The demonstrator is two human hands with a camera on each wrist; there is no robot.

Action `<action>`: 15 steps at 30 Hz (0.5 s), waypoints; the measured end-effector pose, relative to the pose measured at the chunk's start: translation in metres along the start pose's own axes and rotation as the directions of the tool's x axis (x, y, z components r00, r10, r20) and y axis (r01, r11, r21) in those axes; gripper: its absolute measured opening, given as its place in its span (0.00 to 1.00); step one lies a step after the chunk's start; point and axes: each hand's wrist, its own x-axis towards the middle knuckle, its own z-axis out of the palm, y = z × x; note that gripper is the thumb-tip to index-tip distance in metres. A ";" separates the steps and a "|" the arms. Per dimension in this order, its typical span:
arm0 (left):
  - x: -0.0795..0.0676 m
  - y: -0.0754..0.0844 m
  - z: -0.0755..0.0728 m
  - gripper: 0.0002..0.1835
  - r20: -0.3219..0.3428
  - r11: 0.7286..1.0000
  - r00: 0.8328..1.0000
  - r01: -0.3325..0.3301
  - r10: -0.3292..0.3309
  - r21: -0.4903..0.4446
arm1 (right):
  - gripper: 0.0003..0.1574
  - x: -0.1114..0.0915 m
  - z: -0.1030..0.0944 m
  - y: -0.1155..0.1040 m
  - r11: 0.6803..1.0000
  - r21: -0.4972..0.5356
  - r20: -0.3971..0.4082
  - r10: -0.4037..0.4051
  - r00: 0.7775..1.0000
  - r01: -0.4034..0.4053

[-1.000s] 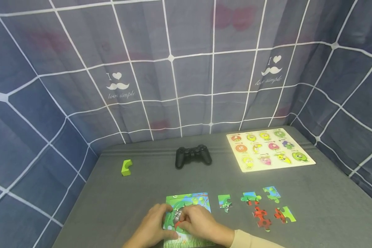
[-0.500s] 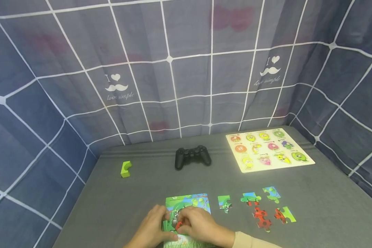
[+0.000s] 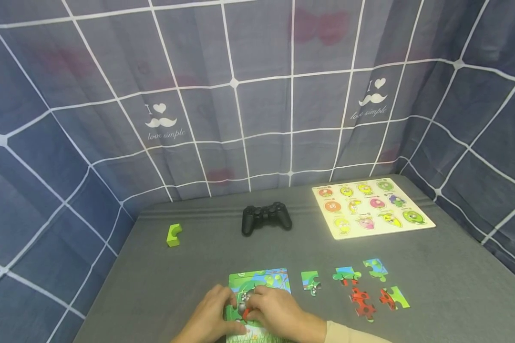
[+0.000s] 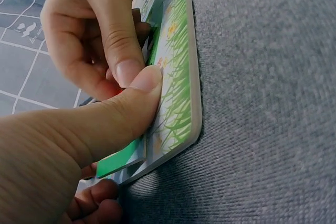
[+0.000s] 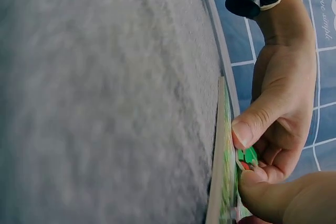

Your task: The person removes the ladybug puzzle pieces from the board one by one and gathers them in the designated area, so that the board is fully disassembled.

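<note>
A jigsaw puzzle with a grassy lower edge lies at the table's front. My left hand grips its left side, thumb over the lower part and fingers at the left edge. In the left wrist view a green puzzle piece stands slightly raised between that thumb and the fingers. My right hand pinches a puzzle piece with red on it, over the puzzle's middle. Its fingers hide most of that piece. Both thumbs nearly meet in the left wrist view.
To the right lie several loose puzzle pieces, among them a green one, a red one and a red-and-green one. Behind are a black game controller, a fruit board and a green block. Checked cloth surrounds the table.
My right fingers have shifted slightly at the puzzle's middle, and the red piece under them has turned a little. The left hand stays at the left edge. The loose pieces are unmoved.
</note>
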 end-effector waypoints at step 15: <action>-0.001 -0.001 -0.001 0.27 -0.001 0.999 0.999 -0.032 0.032 -0.001 | 0.09 0.000 -0.011 0.000 0.998 -0.048 0.092 0.031 0.995 -0.027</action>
